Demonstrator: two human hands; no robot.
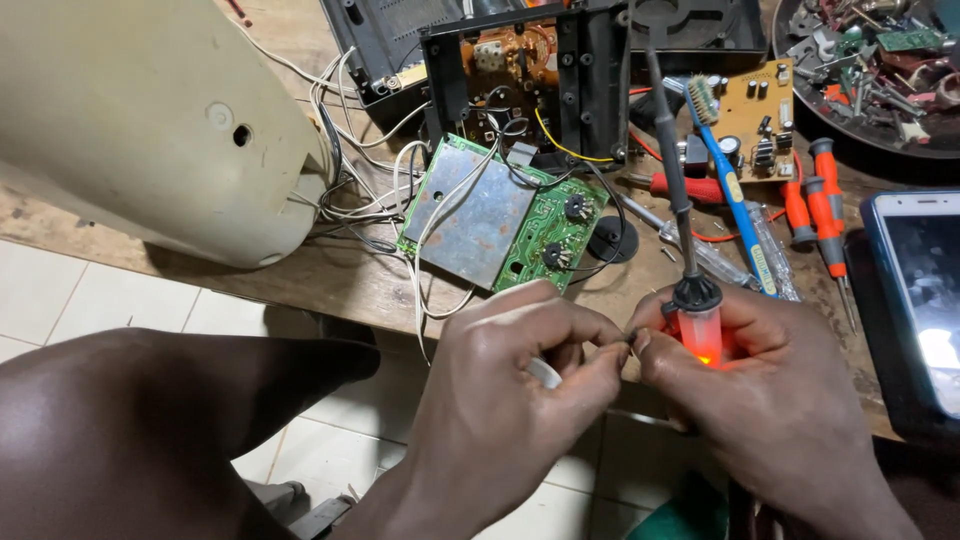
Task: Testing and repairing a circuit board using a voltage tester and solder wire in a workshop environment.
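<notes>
Soldering iron (690, 290) between both hands (640, 380)

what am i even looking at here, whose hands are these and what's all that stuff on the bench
This is one picture from a camera worn on a person's head, looking down at their own two bare hands. The left hand and the right hand meet fingertip to fingertip, pinching something small and dark. The right hand also holds a soldering iron with a glowing orange handle, its tip pointing away. On the wooden bench lie a green circuit board with white wires, an opened black casing, orange screwdrivers, a blue toothbrush and a phone. A large cream shell sits at left.
</notes>
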